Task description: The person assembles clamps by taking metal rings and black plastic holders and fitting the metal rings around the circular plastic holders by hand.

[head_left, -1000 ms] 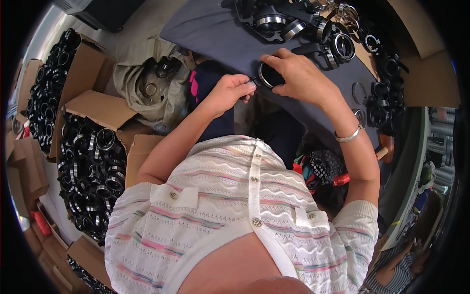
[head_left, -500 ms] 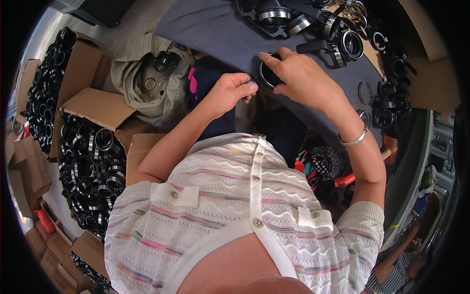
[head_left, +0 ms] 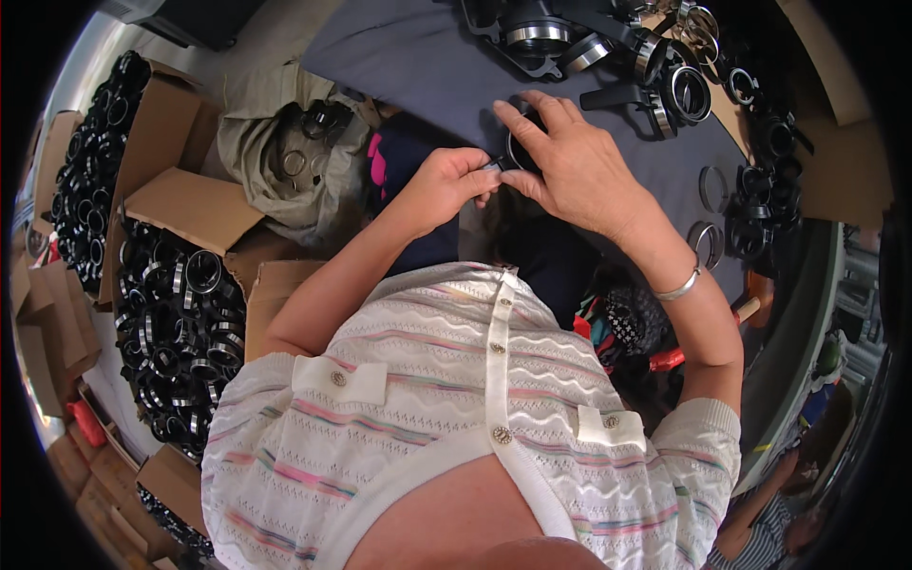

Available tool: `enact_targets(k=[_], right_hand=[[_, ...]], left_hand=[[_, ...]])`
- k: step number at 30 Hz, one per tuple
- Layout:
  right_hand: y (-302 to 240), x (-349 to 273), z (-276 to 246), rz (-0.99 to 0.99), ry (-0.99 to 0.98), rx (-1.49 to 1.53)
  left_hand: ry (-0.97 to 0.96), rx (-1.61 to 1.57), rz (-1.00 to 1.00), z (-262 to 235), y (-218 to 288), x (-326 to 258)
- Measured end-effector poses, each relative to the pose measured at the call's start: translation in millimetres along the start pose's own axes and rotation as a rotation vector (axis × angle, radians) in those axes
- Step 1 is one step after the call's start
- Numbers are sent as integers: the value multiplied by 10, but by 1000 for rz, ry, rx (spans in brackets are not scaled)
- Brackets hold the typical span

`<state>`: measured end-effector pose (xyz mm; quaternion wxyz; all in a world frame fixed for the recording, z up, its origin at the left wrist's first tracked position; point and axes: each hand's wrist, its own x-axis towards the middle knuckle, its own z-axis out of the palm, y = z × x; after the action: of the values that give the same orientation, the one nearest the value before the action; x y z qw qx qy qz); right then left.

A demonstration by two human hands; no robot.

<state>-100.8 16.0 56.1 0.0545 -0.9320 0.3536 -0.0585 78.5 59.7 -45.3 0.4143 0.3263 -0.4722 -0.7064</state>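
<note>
Over the near edge of the grey-covered table (head_left: 380,66), both of my hands are at one round black ring-shaped part (head_left: 514,150). My left hand (head_left: 449,190) pinches a thin dark piece at the ring's left side, thumb against fingers. My right hand (head_left: 578,163) curves over the ring from the right, its fingers on the far side and its thumb near my left fingertips. Much of the ring is hidden under that palm. Beyond my right wrist lie a thin loose ring (head_left: 712,189) and a shiny metal ring (head_left: 706,245).
Black parts with silver bands and handles (head_left: 541,36) crowd the table's far side. More black rings (head_left: 755,204) pile up at the right. To my left stand open cardboard boxes (head_left: 195,207) full of black rings (head_left: 176,328), and a cloth sack (head_left: 256,161). Another person (head_left: 765,527) is at lower right.
My right thumb has slid left toward my left fingertips, and the right hand has turned slightly on the ring. My left hand keeps its pinch in nearly the same place.
</note>
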Motion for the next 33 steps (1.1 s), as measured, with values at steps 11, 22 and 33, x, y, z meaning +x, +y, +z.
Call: enact_targets(k=[11,22,33], right_hand=[[66,56,339,-65,366,132],[7,34,322,-51,349,69],[588,-358,-577,-71,601,163]], left_hand=[[-16,95,3,-73,-91,0],[27,44,7,78,78,-41],[239,-36,321,450,615,358]])
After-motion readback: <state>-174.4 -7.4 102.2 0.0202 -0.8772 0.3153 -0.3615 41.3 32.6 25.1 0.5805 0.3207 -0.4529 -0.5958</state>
